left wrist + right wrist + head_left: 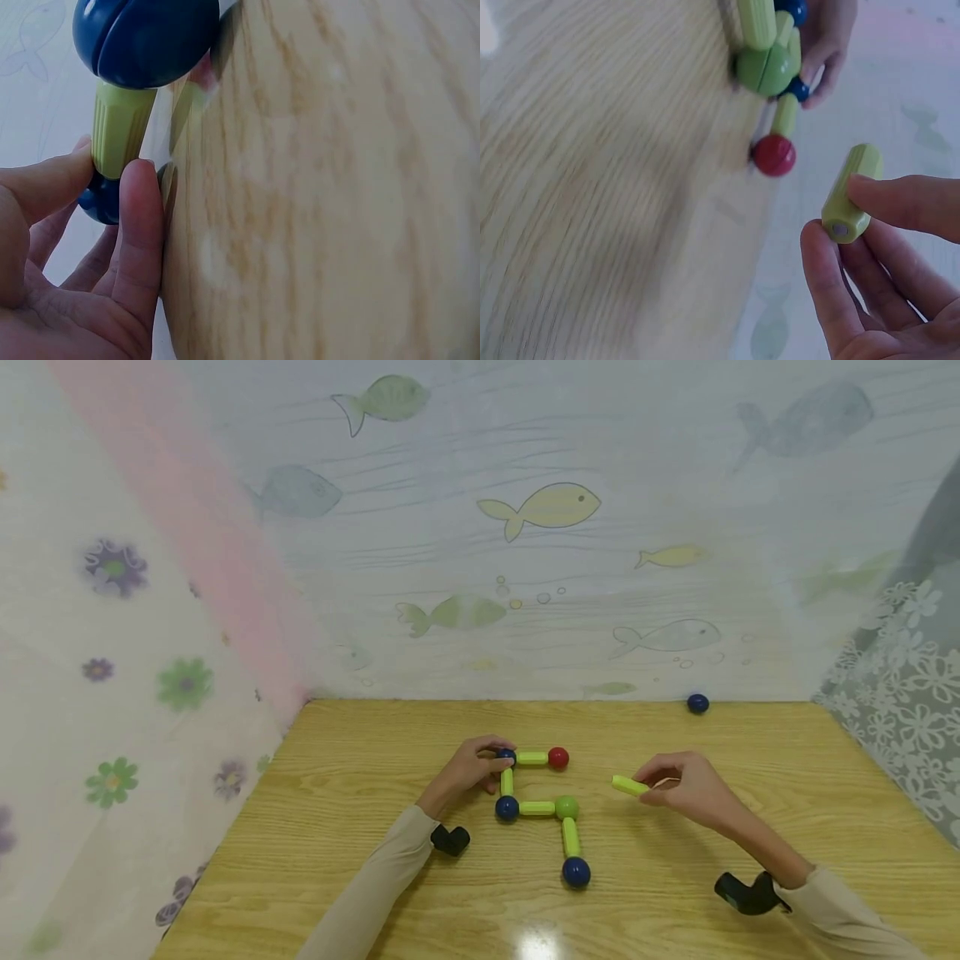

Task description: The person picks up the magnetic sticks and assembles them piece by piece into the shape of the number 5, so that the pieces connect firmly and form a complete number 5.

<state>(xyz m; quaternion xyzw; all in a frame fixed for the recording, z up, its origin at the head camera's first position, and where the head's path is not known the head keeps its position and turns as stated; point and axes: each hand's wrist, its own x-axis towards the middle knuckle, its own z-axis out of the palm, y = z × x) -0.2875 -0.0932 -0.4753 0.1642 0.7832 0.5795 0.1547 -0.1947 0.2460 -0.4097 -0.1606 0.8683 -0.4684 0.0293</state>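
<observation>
A zigzag chain of yellow-green magnetic rods and balls lies on the table. My left hand [474,764] grips its upper-left blue ball [507,757]; in the left wrist view, thumb and fingers close around that blue ball [101,202] and the end of a rod [120,124]. A red ball [558,757] ends the upper arm of the chain. Below are another blue ball [507,808], a green ball [567,807] and the lowest blue ball [576,872]. To the right, my right hand [693,789] pinches a loose yellow-green magnetic rod [853,193] between thumb and fingers, apart from the chain.
A loose blue ball [698,703] sits at the back right edge of the wooden table [300,860]. Behind stands a fabric screen [450,552] printed with fish. Flowered cloth [150,718] hangs at the left, lacy grey cloth [918,693] at the right.
</observation>
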